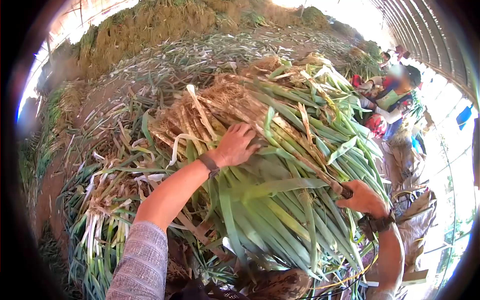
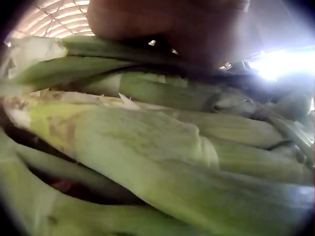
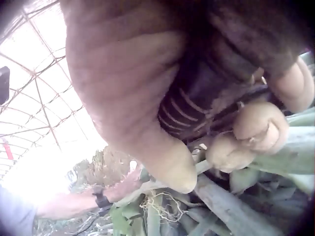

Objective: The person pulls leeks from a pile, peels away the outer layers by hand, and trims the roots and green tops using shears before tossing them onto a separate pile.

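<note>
A large heap of green onions with long green leaves (image 1: 280, 220) and rooty pale ends (image 1: 225, 100) fills the middle of the head view. On top of the stalks rests the left hand (image 1: 236, 145), its fingers loosely bent. Broad leaves (image 2: 138, 142) lie just below that hand in the left wrist view. At the heap's right side the right hand (image 1: 364, 197) grips a dark, ridged handle (image 3: 184, 110), its fingers curled round it in the right wrist view. A thin brown length (image 1: 320, 172) runs from this hand toward the upper left over the leaves.
Smaller onions with white stems (image 1: 97, 227) lie at the lower left. Loose leaves litter the ground (image 1: 165, 60) behind the heap. Bundles (image 1: 150, 30) are stacked at the back. A person (image 1: 395, 95) sits at the right, near brown sheeting (image 1: 415, 220).
</note>
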The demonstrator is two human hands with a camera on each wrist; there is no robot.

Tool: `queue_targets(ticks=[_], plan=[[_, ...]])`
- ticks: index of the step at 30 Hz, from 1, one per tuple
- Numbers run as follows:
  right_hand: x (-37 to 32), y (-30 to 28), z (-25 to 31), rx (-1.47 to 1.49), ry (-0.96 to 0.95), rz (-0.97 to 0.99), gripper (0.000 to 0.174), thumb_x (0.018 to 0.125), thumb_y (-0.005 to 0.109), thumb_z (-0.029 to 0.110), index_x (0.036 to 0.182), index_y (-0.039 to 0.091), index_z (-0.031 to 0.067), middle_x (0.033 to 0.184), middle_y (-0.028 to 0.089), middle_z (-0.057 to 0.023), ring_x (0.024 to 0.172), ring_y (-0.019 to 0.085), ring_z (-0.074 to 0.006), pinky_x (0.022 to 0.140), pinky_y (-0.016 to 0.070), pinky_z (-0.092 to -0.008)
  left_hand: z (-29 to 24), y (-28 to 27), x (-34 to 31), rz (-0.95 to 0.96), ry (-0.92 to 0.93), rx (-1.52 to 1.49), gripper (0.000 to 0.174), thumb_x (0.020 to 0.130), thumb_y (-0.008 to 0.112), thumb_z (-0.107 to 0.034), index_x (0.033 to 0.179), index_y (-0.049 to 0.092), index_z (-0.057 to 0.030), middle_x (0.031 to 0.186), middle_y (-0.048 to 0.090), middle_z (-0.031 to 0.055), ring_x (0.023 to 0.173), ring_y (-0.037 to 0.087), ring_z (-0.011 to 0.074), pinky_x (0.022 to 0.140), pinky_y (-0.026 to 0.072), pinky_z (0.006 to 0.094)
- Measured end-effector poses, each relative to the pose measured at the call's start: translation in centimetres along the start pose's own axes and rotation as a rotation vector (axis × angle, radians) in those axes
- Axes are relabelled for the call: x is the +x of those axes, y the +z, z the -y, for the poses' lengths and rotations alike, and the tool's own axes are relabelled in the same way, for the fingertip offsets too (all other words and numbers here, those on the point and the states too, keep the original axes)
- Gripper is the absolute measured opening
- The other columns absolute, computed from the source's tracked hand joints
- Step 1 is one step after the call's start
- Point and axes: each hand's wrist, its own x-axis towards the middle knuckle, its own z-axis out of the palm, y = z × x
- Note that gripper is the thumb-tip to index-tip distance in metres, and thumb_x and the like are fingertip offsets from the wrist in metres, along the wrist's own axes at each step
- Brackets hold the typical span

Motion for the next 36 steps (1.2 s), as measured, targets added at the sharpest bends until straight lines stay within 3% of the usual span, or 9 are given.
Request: queue_targets(ticks=[7,12,16,18,20,24,26,31,36], plan=[[2.9,0.9,-0.9,0.163,-0.018,-0.105,0.034,0.071,0.079,0.025,0.088,0.063,0.0,0.065,0.052,-0.0107,0.062,0.051,-0.0253,0.065,0.0446,-0.0381,-0.5,-0.3,-1.4,-0.049,0.05,-0.06,0.024,0.098,0.053,-0.023,0.102,0.062,-0.0008,0.104,0.057,0.0151,0.104,0.053,0.0338,0.098,0.0395,0.0485],[1.4,0.9,0.6,0.032,0.007,-0.007,0.037,0.074,0.077,0.031,0.092,0.065,0.0017,0.073,0.061,-0.0171,0.069,0.059,-0.0338,0.069,0.0472,-0.0433,-1.2,-1.1,-3.4,0.041,0.087,-0.048,0.029,0.098,0.053,-0.024,0.095,0.068,0.0008,0.098,0.062,0.0153,0.1,0.055,0.0289,0.093,0.0413,0.0435],[1.4,1.4,-1.1,0.092,-0.094,-0.067,0.038,0.074,0.078,0.033,0.093,0.066,0.0018,0.075,0.062,-0.0187,0.073,0.06,-0.0354,0.07,0.0469,-0.0451,-2.2,-3.2,0.5,0.422,-0.074,0.037,0.035,0.096,0.06,-0.031,0.11,0.066,0.0004,0.112,0.061,0.0157,0.108,0.055,0.0288,0.099,0.041,0.0457],[1.1,1.1,-1.4,0.217,-0.078,-0.065,0.038,0.074,0.079,0.031,0.094,0.066,0.0012,0.073,0.061,-0.0174,0.071,0.06,-0.0342,0.069,0.0465,-0.0444,-3.0,-3.0,2.6,0.003,0.158,0.088,0.048,0.093,0.065,-0.034,0.126,0.059,0.0006,0.126,0.054,0.0161,0.114,0.053,0.0302,0.105,0.0395,0.0483],[0.9,1.0,-1.7,0.215,-0.08,-0.067,0.037,0.074,0.08,0.029,0.095,0.066,0.0012,0.069,0.058,-0.0145,0.066,0.056,-0.0281,0.066,0.0451,-0.0412,-2.7,-1.4,5.3,-0.011,0.205,0.138,0.061,0.089,0.069,-0.038,0.134,0.053,-0.0005,0.134,0.049,0.016,0.119,0.051,0.0324,0.109,0.038,0.0512],[0.3,0.3,-1.7,0.247,-0.057,-0.062,0.037,0.075,0.079,0.029,0.095,0.065,0.0007,0.065,0.053,-0.01,0.063,0.049,-0.0204,0.063,0.0425,-0.0374,-1.6,0.5,9.4,0.161,0.333,0.218,0.071,0.081,0.073,-0.045,0.133,0.053,-0.0005,0.131,0.05,0.0182,0.12,0.051,0.0376,0.108,0.039,0.0534],[-0.2,0.0,-1.8,0.267,-0.047,-0.061,0.037,0.075,0.078,0.028,0.094,0.064,0.0005,0.064,0.051,-0.0087,0.063,0.047,-0.0181,0.062,0.0418,-0.0364,-3.7,-3.5,10.7,0.545,0.205,0.135,0.077,0.08,0.073,-0.051,0.13,0.051,0.0024,0.126,0.051,0.0187,0.117,0.051,0.0393,0.105,0.0406,0.0507],[-1.5,-0.1,-2.1,0.22,-0.072,-0.102,0.037,0.075,0.077,0.028,0.098,0.065,0.0013,0.063,0.049,-0.0084,0.06,0.047,-0.0172,0.061,0.0416,-0.0366,-3.8,1.2,10.3,-0.054,0.344,0.006,0.062,0.084,0.067,-0.056,0.11,0.061,0.0008,0.118,0.055,0.0192,0.107,0.055,0.0356,0.097,0.0419,0.0483],[-2.1,0.0,-2.0,0.179,-0.068,-0.093,0.036,0.076,0.076,0.028,0.092,0.062,-0.0007,0.072,0.058,-0.0182,0.064,0.051,-0.0293,0.063,0.0436,-0.0426,-4.0,4.2,10.7,0.022,0.191,-0.057,0.052,0.092,0.06,-0.051,0.102,0.064,-0.0003,0.105,0.061,0.0193,0.099,0.058,0.0376,0.093,0.0433,0.0479]])
